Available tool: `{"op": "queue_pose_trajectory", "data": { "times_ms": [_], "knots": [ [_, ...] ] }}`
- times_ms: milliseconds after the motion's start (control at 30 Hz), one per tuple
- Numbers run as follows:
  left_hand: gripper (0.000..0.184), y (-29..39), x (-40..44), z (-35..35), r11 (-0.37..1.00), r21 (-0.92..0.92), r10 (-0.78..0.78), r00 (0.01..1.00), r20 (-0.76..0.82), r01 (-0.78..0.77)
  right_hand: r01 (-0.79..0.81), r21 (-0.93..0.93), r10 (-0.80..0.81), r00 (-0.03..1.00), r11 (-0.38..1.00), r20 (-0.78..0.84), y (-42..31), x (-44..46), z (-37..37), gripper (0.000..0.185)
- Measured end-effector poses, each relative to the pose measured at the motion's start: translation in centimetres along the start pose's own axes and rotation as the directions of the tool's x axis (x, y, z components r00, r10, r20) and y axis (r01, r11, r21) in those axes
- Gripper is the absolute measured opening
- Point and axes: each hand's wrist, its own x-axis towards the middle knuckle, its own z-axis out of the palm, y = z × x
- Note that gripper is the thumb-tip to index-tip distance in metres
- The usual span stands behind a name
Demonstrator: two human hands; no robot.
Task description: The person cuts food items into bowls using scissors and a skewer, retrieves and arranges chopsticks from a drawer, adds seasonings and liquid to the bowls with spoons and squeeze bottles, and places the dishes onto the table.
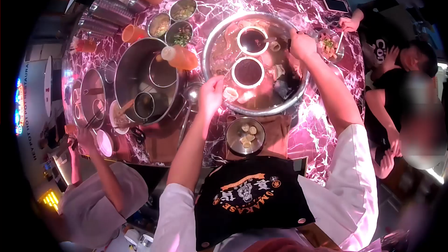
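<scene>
A wide metal pot (pixel 207 58) holds broth with pieces of meat or bone. Two round, white-rimmed cups (pixel 253 41) of dark liquid sit inside it. My left hand (pixel 211 94) is at the pot's near left side, fingers pinched together; what they hold, if anything, I cannot make out. Close by it in the pot lies a pale ring-shaped piece (pixel 230 94). At the right rim my right hand (pixel 302 46) is closed in a fist; whatever is inside the grip is hidden. A small metal bowl (pixel 245 135) with pale chunks stands in front of the pot.
Left stands a deep steel pot (pixel 123 79) beside a squeeze bottle (pixel 179 58) of orange liquid. Behind are small bowls of chopped toppings (pixel 183 9). A co-worker (pixel 105 196) works at the left; another person's hand (pixel 351 21) reaches a food bowl (pixel 342 49). A phone (pixel 335 4) lies back right.
</scene>
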Motion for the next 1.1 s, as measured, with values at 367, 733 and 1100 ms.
{"op": "queue_pose_trajectory", "data": {
  "times_ms": [367, 733, 1100],
  "knots": [
    [0.024, 4.3, 13.8, 7.6, 0.908, 0.403, 0.135, 0.99, -0.028, -0.112, -0.043, 0.473, 0.019, 0.998, 0.88, 0.057, 3.5, 0.3, 0.0, 0.05],
    [0.024, 3.6, 16.7, 11.1, 0.95, 0.291, 0.15, 0.981, -0.12, -0.11, -0.031, 0.499, 0.021, 0.999, 0.866, 0.025, 2.9, -1.4, -1.5, 0.05],
    [0.023, 2.8, 15.1, 9.0, 0.936, -0.246, 0.229, 0.966, -0.123, -0.253, -0.027, 0.257, 0.038, 0.999, 0.966, -0.035, 4.9, -5.8, -3.7, 0.058]
  ]
}}
